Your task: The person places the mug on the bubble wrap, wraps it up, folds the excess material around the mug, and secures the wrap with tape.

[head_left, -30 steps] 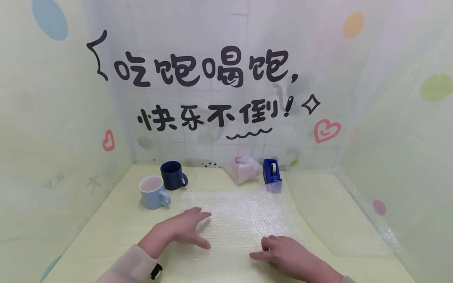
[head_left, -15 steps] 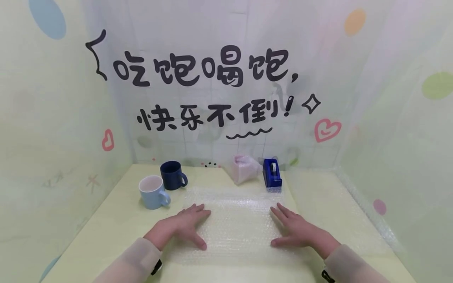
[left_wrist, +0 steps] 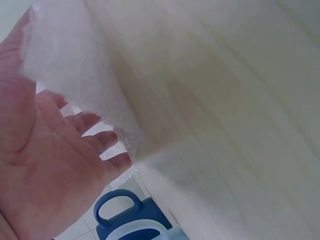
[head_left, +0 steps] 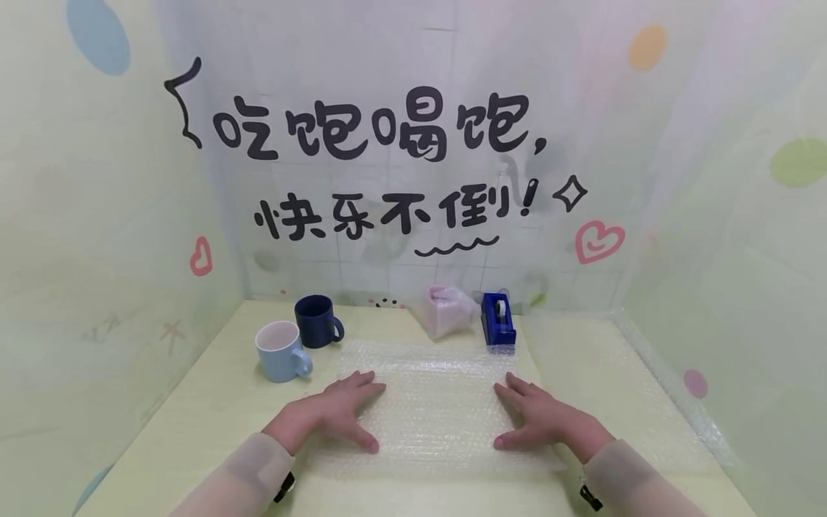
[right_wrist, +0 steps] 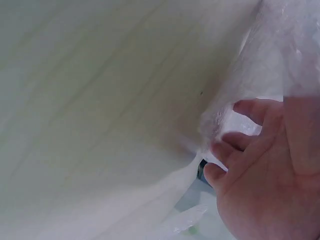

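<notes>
A clear sheet of bubble wrap (head_left: 439,409) lies spread in the middle of the table. My left hand (head_left: 342,411) rests at its left side, thumb and fingers spread. On the opposite side my right hand (head_left: 543,420) rests in much the same pose, fingers pointing away from me. Seen from the left wrist, the palm (left_wrist: 55,175) faces the camera, with the wrap's edge (left_wrist: 75,65) hanging across the thumb and fingers. The right wrist view has the fingers (right_wrist: 227,150) loosely bent beside the wrap's edge (right_wrist: 225,105).
A light blue mug (head_left: 278,357) and a navy mug (head_left: 315,323) stand at the back left. Behind the sheet are a pinkish wrapped bundle (head_left: 446,314) and a blue tape dispenser (head_left: 496,323). More bubble wrap (head_left: 620,395) lies along the right. Printed walls (head_left: 413,43) enclose the table.
My right hand has moved from the sheet's near part to its right side and spread its fingers. The sheet lies flatter, its far edge lower over the tape dispenser's base. My left hand barely moved.
</notes>
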The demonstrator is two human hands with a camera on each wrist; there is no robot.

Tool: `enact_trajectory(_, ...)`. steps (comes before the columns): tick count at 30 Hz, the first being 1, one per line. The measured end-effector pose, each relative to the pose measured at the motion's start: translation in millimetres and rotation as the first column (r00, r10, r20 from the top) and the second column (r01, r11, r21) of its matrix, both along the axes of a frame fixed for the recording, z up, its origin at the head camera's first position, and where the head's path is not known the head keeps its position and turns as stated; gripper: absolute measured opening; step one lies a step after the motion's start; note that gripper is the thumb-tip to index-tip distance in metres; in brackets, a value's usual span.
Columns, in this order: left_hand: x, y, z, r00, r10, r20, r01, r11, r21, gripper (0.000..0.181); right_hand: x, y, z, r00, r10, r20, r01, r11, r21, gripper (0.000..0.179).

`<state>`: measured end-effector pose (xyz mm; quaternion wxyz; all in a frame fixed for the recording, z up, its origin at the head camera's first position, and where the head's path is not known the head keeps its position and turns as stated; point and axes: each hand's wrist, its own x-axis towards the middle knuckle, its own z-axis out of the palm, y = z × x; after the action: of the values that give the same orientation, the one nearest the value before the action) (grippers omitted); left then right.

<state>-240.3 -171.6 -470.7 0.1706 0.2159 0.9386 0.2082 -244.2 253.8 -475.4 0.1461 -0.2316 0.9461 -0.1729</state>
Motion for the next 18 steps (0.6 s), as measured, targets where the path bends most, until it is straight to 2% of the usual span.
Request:
enact_trajectory(3,0.3,-0.1,-0.9,1.0,-0.003,0.003,0.003,1.0,0.004,0.109,-2.1,-2.7,1.6,0.999,0.042,0.011,-0.042,0.998,-0.04,0.113)
enact_trajectory(5,-0.1,0.1,-0.9,1.0,-0.009,0.0,0.009,1.0,0.008,0.11,-4.7,-4.5,2.7,0.997,0.065,0.045,-0.061,0.996,-0.068,0.108)
enact_trajectory(9,-2.4,-1.0,-1.0,1.0,-0.018,-0.011,0.018,1.0,0.011,0.111,-10.1,-6.7,4.4,0.989,0.059,0.133,-0.049,0.996,-0.081,0.095)
enact_trajectory(13,-6.3,-5.8,-3.4,0.998,-0.035,-0.044,0.035,0.999,0.013,0.104,-12.7,-7.0,2.2,0.986,0.03,0.162,-0.017,0.996,-0.083,0.093)
enact_trajectory(15,-9.0,-9.5,-3.8,0.995,-0.03,-0.093,0.034,0.999,0.038,0.093,-12.7,-7.6,1.1,0.986,0.026,0.167,-0.011,0.996,-0.092,0.093)
enact_trajectory(16,-10.5,-11.1,-2.3,0.989,-0.022,-0.146,0.031,0.998,0.061,0.083,-12.6,-7.6,1.0,0.986,0.024,0.166,-0.008,0.995,-0.096,0.093)
enact_trajectory(17,-12.4,-13.1,-0.3,0.977,-0.002,-0.215,0.023,0.995,0.092,0.073,-12.6,-7.6,1.0,0.986,0.025,0.165,-0.008,0.995,-0.1,0.093)
enact_trajectory(18,-14.2,-15.2,3.4,0.957,0.032,-0.288,0.004,0.992,0.126,0.062,-12.4,-7.6,1.2,0.986,0.025,0.165,-0.008,0.995,-0.103,0.092)
